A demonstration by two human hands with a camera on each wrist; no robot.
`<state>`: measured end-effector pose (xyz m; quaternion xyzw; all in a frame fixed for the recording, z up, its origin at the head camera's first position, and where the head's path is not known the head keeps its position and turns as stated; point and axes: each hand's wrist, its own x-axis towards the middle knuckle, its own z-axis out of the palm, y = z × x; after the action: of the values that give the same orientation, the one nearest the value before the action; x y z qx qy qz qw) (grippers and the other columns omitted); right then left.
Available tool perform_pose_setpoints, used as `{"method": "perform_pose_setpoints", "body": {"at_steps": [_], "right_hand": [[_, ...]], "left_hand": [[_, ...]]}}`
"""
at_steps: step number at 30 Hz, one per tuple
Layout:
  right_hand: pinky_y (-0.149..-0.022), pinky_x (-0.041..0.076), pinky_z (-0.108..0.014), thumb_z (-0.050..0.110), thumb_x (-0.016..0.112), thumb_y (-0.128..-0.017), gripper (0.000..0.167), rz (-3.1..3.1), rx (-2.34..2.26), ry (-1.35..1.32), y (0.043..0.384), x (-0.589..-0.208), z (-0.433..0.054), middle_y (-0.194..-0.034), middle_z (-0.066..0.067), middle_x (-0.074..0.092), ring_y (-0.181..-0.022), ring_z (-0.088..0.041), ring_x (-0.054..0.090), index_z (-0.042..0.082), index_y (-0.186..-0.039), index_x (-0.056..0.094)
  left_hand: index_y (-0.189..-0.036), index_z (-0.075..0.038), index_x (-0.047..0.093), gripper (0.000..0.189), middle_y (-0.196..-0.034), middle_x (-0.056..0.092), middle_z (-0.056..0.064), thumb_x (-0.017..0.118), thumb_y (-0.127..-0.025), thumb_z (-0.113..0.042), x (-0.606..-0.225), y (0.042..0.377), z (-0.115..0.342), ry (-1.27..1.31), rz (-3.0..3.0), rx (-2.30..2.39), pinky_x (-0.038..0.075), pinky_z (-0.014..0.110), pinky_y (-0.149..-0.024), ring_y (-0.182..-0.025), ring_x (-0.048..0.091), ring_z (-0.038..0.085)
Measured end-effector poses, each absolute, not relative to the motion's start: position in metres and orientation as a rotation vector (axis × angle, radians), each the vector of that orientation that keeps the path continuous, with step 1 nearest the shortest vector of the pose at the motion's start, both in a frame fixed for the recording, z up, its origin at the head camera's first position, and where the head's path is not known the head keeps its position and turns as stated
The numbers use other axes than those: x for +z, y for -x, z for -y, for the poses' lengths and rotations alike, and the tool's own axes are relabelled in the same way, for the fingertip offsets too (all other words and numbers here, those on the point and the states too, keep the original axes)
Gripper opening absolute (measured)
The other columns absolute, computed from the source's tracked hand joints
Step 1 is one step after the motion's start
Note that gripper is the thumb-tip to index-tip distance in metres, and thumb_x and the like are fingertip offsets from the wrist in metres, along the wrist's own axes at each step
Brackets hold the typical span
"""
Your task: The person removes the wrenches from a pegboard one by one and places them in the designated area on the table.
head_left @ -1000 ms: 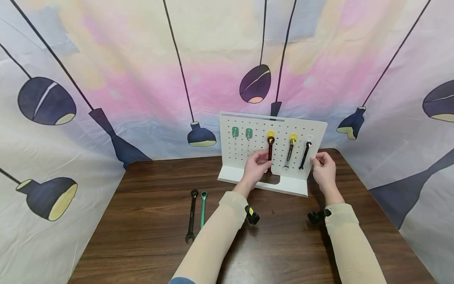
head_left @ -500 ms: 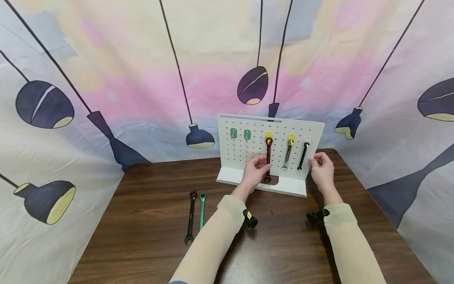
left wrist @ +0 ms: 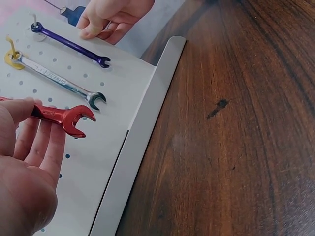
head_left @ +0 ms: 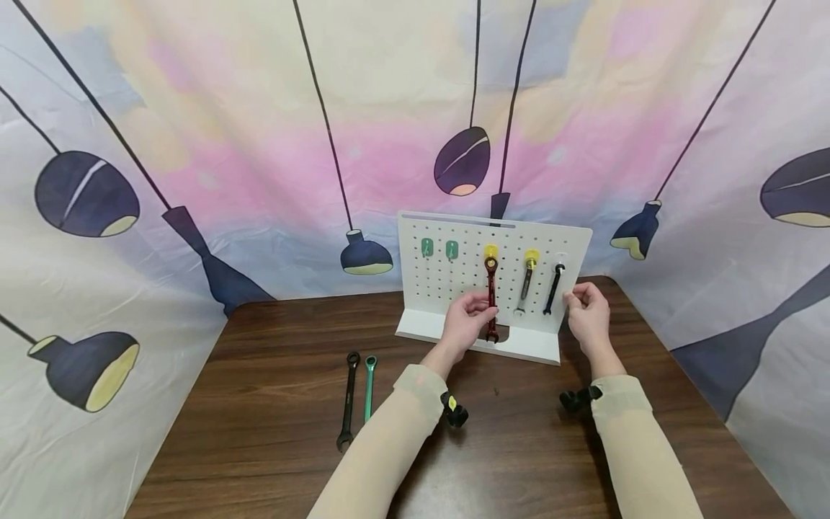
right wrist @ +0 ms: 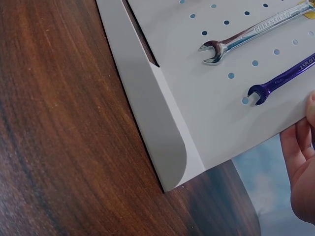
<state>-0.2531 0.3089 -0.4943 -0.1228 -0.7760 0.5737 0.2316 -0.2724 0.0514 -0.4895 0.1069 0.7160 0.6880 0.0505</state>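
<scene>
My left hand (head_left: 463, 324) pinches a red combination wrench (head_left: 492, 299) by its shaft, between thumb and fingers. Its ring end is up at a yellow hook (head_left: 491, 251) on the white pegboard (head_left: 434, 288); its open-end jaw points down and stands out from the board in the left wrist view. With thumb and fingers, my right hand (head_left: 588, 313) grips the pegboard's right edge. Between the hands, a silver wrench (left wrist: 59, 78) hangs from another yellow hook (head_left: 532, 255), and a small purple wrench (left wrist: 71, 45) hangs from a clear hook near that edge.
Two green hooks, a left one (head_left: 426, 247) and a right one (head_left: 452, 249), are on the board's left side with nothing on them. A black wrench (head_left: 349, 400) and a green wrench (head_left: 370, 386) lie left of my left forearm on the wooden table (head_left: 272, 404). A patterned cloth (head_left: 259, 144) hangs behind.
The red wrench's lower end has swung down and forward, away from the board, with my left hand. My right hand stays at the board's edge. The head view has shifted slightly.
</scene>
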Motion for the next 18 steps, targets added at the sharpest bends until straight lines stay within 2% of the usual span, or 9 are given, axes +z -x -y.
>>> {"method": "perform_pose_setpoints", "body": {"at_steps": [6,18], "right_hand": [[-0.066,0.043,-0.020,0.008,0.063,-0.109,0.010,2.125,1.574,0.328,0.255,-0.497,-0.310,-0.093,0.000,0.058,-0.082,-0.012,0.051,-0.002,-0.110,0.061],[-0.068,0.044,-0.021,0.009,0.061,-0.110,0.011,2.124,1.574,0.339,0.255,-0.497,-0.309,-0.097,-0.004,0.058,-0.087,-0.015,0.052,-0.001,-0.111,0.060]], "left_hand": [[-0.127,-0.011,0.073,0.028,-0.108,0.075,0.004,0.079,-0.099,-0.013,-0.487,0.268,-0.050,-0.311,-2.156,2.102,0.060,0.030,-0.088,-0.099,0.070,0.014],[-0.128,-0.008,0.073,0.030,-0.105,0.074,0.005,0.078,-0.099,-0.007,-0.478,0.262,-0.044,-0.318,-2.117,2.122,0.064,0.030,-0.080,-0.091,0.071,0.014]]}}
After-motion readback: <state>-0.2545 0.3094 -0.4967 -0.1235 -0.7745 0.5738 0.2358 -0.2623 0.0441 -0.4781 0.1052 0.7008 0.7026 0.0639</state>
